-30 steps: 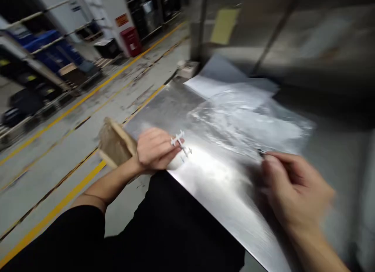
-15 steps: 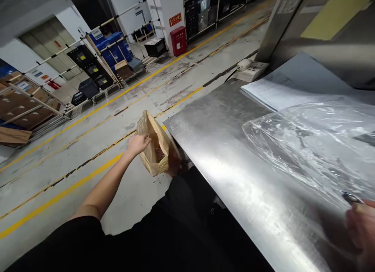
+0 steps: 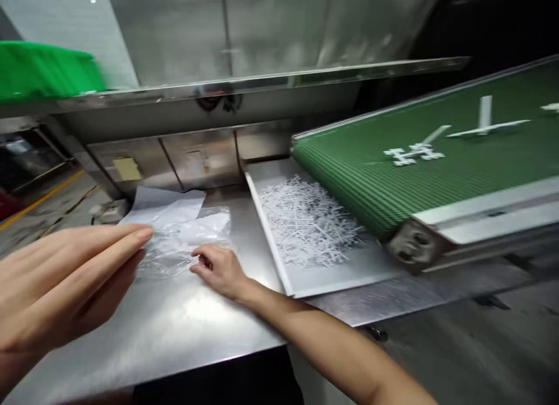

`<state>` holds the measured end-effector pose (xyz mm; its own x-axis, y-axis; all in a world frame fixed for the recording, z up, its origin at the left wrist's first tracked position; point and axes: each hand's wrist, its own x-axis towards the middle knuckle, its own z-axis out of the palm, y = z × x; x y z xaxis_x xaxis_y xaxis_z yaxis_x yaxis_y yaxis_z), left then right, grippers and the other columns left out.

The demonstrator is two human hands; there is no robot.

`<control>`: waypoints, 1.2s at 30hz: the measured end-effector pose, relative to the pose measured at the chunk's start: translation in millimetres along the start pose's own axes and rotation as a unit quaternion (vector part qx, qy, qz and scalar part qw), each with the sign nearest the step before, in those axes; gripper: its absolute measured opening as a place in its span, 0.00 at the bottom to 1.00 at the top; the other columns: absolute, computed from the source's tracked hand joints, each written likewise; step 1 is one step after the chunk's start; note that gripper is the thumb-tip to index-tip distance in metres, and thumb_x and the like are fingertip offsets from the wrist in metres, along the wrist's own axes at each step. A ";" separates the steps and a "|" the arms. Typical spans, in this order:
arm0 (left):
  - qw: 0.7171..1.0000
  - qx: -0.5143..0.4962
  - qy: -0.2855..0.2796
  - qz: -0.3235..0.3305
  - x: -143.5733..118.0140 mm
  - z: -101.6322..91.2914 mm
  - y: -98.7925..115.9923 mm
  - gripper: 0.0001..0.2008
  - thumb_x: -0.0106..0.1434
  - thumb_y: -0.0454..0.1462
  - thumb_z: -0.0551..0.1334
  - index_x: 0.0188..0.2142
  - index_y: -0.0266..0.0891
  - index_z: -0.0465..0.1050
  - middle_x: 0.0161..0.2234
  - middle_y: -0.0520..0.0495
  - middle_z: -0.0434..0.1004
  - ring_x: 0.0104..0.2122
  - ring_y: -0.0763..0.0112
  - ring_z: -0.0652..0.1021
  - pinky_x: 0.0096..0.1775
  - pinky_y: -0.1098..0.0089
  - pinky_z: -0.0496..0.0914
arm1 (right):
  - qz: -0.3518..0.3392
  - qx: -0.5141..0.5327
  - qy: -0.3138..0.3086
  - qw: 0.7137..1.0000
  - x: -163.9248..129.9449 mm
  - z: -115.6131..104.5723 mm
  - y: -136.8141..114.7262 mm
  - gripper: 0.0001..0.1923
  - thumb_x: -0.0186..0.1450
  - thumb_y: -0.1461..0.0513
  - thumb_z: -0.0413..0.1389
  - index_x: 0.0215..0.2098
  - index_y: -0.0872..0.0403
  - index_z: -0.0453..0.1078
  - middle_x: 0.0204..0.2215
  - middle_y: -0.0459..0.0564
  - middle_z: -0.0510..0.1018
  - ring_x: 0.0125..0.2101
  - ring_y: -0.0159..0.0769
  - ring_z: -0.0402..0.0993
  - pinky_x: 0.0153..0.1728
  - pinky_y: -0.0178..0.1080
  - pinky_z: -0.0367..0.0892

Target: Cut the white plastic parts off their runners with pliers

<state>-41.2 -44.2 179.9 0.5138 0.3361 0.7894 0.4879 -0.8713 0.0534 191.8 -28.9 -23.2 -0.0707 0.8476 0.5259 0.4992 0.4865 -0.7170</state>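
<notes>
My left hand (image 3: 74,283) is large and blurred at the left, raised over the metal table. Its fingers are stretched out close together, and nothing shows in them. My right hand (image 3: 222,268) is curled at the right edge of a crumpled clear plastic bag (image 3: 170,268). The thumb and index tips are slightly apart with a dark spot between them; whatever the curled fingers hold is hidden. White-grey papers (image 3: 168,204) lie partly under the plastic. To the right, a pale tray (image 3: 269,236) holds a heap of thin white plastic pieces (image 3: 305,219).
A green conveyor belt (image 3: 471,166) slopes over the tray's right side, carrying white branched plastic parts (image 3: 414,153). A metal shelf (image 3: 244,85) runs across the back, with a green bin (image 3: 48,70) on its left. A white power strip (image 3: 109,212) is at the table's far left.
My view has swung right from the floor and the yellowish bag to the table and belt. My left hand has come away from that bag. The shiny metal tool at my right hand no longer shows.
</notes>
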 end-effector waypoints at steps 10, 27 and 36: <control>0.895 0.114 -0.034 0.431 242.3 150.8 141.9 0.33 0.84 0.39 0.35 0.54 0.41 0.81 0.64 0.54 0.78 0.64 0.60 0.81 0.54 0.57 0.79 | -0.045 -0.021 -0.004 0.999 0.2 5.2 2.7 0.11 0.72 0.55 0.68 0.49 0.50 0.79 0.39 0.45 0.86 0.39 0.36 0.82 0.43 0.35 0.71; 0.927 -0.013 -0.136 0.349 278.5 225.1 153.3 0.19 0.78 0.38 0.56 0.30 0.39 0.74 0.23 0.50 0.69 0.26 0.66 0.77 0.44 0.62 0.73 | -0.078 -0.084 -0.034 0.993 4.2 20.5 12.4 0.15 0.74 0.47 0.65 0.50 0.47 0.76 0.43 0.40 0.87 0.45 0.36 0.84 0.42 0.33 0.69; 0.970 -0.187 -0.109 0.106 108.8 130.7 55.8 0.10 0.73 0.47 0.62 0.43 0.54 0.83 0.35 0.54 0.87 0.28 0.66 0.83 0.29 0.70 0.77 | -0.053 -0.091 -0.019 0.994 7.9 19.9 19.2 0.15 0.72 0.47 0.67 0.46 0.47 0.77 0.36 0.39 0.86 0.40 0.35 0.84 0.40 0.34 0.69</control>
<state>134.2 -9.6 188.7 0.7322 0.1671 0.6603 0.0855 -0.9843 0.1543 183.6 -8.7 -41.9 -0.1611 0.8029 0.5739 0.6347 0.5296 -0.5628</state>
